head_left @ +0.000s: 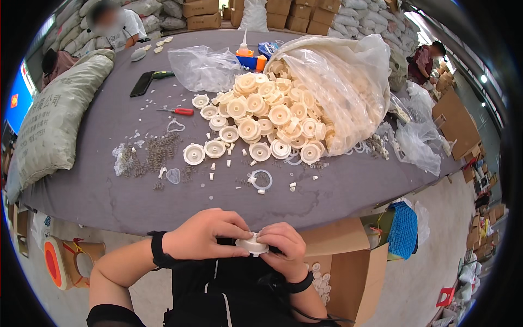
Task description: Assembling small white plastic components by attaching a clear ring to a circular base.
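Just in front of my body, off the table's near edge, both hands grip one round white plastic cap (252,247). My left hand (210,235) pinches it from the left between thumb and fingers. On the other side, my right hand (284,250) has its fingers closed over the top and right edge. The fingers hide part of the cap. Beyond them on the table lies a large heap of cream plastic caps (280,115), spilling from a clear plastic bag (348,92). Small white plugs and a clear ring (261,180) lie between the heap and my hands.
Small springs (158,150) are piled left of the heap, near a red-handled screwdriver (184,111) and a black phone (141,84). A full sack (62,117) lies at the table's left. Below right, an open cardboard box (348,283) holds white round parts. Other people are farther off.
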### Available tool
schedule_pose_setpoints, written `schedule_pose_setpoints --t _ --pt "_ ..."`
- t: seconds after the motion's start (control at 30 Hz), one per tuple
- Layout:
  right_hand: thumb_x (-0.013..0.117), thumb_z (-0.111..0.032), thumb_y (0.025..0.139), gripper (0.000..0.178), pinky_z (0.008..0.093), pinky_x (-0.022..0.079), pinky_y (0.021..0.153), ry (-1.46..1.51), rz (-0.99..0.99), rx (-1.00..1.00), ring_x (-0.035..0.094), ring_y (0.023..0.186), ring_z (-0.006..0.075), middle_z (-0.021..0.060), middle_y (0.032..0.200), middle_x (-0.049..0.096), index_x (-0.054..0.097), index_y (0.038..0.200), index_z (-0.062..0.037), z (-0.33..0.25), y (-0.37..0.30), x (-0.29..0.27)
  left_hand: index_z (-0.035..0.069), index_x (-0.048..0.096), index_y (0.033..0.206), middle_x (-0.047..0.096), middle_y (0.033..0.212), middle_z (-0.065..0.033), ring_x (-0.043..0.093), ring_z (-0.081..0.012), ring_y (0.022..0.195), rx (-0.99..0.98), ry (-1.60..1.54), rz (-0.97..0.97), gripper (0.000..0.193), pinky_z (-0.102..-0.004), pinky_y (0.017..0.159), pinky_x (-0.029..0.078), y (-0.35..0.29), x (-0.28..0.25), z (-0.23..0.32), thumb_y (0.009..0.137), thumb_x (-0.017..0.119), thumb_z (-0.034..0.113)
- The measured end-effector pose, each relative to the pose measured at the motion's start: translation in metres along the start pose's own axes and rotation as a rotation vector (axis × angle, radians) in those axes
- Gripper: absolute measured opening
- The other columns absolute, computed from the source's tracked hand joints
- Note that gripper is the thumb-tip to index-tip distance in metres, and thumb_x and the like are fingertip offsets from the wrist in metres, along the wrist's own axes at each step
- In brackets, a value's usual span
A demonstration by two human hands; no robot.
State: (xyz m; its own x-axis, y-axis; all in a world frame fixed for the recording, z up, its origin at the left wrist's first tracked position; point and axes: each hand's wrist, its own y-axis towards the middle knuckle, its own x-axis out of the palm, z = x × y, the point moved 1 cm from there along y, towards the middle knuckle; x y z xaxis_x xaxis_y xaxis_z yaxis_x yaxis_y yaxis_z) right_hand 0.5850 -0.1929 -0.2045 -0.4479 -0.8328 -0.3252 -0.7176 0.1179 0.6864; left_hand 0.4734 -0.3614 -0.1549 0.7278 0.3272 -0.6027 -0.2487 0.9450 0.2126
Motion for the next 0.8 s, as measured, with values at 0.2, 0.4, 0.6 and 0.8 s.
schedule_pose_setpoints --t 0.2,0.4,0.6,0.8 --pt "0.072 0.004 0.052 0.033 0.0337 0.050 0.067 0.011 -0.013 -0.012 0.060 0.078 0.0256 0.0060 0.083 0.061 0.062 0.081 -0.0050 0.005 -0.001 0.002 0.012 0.062 0.104 0.059 0.091 -0.0032 0.057 -0.0183 0.077 0.179 0.174 0.154 0.032 -0.0307 0.070 0.043 -0.004 0.011 0.000 0.073 0.072 0.016" --pt "0.070 0.004 0.051 0.033 0.0352 0.050 0.071 0.041 -0.058 -0.001 0.060 0.081 0.0266 0.0063 0.083 0.061 0.062 0.082 -0.0048 0.008 -0.003 0.000 0.009 0.054 0.120 0.053 0.093 -0.0069 0.055 -0.0167 0.074 -0.135 -0.223 0.073 0.048 -0.0285 0.065 0.045 -0.002 0.017 0.001 0.075 0.070 0.015" --pt "0.071 0.004 0.053 0.029 0.0363 0.052 0.075 0.040 -0.059 -0.021 0.060 0.078 0.0258 0.0066 0.081 0.062 0.063 0.080 -0.0042 0.007 0.000 -0.003 0.006 0.060 0.114 0.054 0.093 -0.0073 0.055 -0.0178 0.075 -0.079 -0.278 0.051 0.044 -0.0278 0.068 0.047 -0.002 0.018 -0.007 0.073 0.073 0.016" --pt "0.071 0.004 0.055 0.027 0.0377 0.052 0.076 0.041 -0.024 -0.016 0.061 0.076 0.0248 0.0068 0.081 0.062 0.064 0.079 -0.0035 0.007 -0.002 -0.002 0.008 0.065 0.097 0.057 0.086 -0.0035 0.056 -0.0186 0.075 0.162 0.095 0.207 0.032 -0.0300 0.067 0.044 -0.002 0.018 -0.006 0.069 0.076 0.018"
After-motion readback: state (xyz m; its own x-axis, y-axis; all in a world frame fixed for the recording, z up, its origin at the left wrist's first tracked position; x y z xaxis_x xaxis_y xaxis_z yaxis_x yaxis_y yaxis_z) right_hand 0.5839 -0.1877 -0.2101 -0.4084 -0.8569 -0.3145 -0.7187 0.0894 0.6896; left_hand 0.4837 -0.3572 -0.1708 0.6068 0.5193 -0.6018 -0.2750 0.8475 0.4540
